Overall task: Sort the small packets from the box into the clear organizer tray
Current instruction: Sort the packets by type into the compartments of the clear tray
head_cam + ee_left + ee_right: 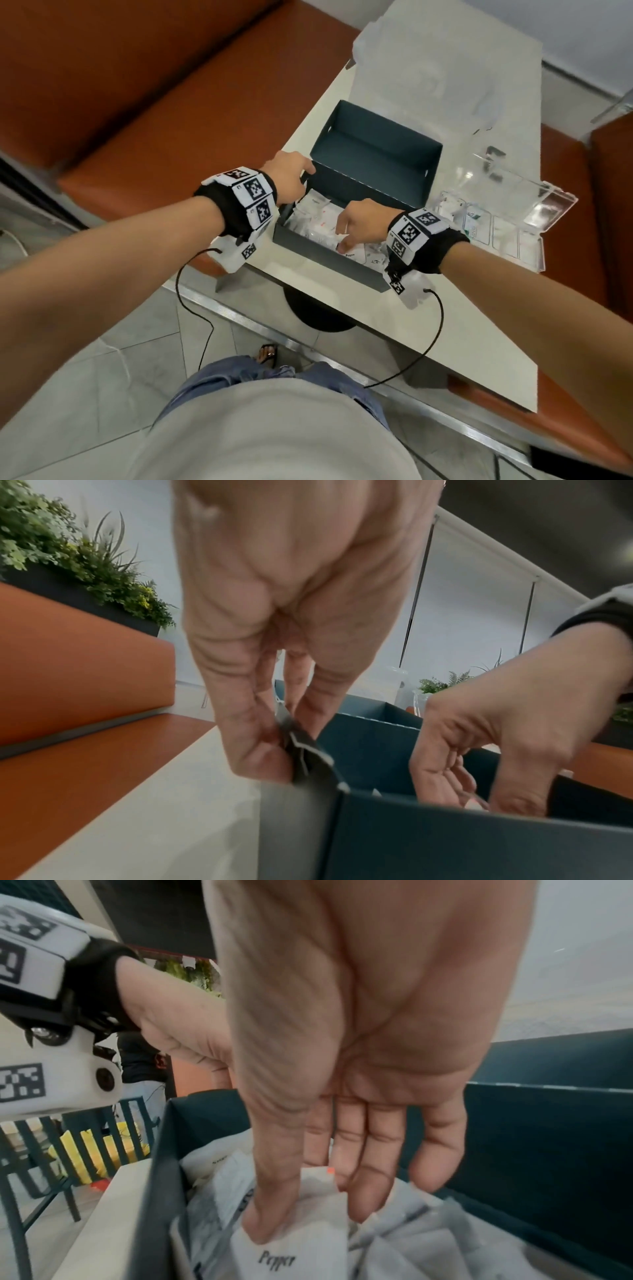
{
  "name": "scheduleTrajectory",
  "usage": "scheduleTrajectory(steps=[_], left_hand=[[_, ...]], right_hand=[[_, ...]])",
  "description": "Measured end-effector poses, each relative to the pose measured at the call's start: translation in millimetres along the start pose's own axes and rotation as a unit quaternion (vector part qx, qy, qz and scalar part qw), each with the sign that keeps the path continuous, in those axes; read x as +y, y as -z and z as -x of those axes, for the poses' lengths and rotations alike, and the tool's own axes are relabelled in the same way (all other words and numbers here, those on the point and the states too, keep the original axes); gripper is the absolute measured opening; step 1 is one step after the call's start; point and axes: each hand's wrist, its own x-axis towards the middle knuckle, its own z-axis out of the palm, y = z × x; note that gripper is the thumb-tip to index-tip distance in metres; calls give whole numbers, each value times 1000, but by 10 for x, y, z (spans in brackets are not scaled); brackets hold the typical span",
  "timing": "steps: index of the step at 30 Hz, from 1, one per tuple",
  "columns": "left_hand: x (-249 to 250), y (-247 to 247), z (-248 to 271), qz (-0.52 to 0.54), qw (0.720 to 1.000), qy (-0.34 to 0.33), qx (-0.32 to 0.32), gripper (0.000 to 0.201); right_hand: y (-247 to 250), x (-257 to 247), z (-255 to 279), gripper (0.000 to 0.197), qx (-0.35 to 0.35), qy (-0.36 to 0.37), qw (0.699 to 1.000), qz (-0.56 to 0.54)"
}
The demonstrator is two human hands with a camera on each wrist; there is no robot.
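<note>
Now the right hand (359, 222) is down inside the box (329, 267), thumb and fingers (369, 1177) closing on a white packet (294, 1240) marked "Pepper" at the near end of the pile; the pinch looks begun but I cannot tell if it is firm; the left hand (291, 178) pinches the box's far-left corner flap (301, 748), steadying it; the tray (513, 236) lies on the counter (462, 342) just right of the box, lid open, so the packet must likely go rightward, on the right hand's own side.
</note>
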Motion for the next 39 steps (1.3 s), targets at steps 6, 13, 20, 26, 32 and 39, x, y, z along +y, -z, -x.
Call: scheduleTrajectory(steps=[6,13,20,26,32,39], left_hand=[[5,30,-30,15,1000,4,-17,57],[-20,60,-22,38,998,1,-46,63],[-26,64,-21,33,997,-5,-63,63],[44,145,-12,-21,997,-32,-68,52],[586,206,22,208,964,-151,71,46],[1389,-61,120,610,764,-106,-178,33]], right_hand=[[20,-13,47,44,7,0,999,-31],[71,64,97,39,46,3,997,-64],[178,197,172,35,130,-31,983,-129],[373,352,380,16,220,-53,899,-374],[542,415,728,10,256,-2,761,-596],[609,527,1035,20,333,31,714,-615]])
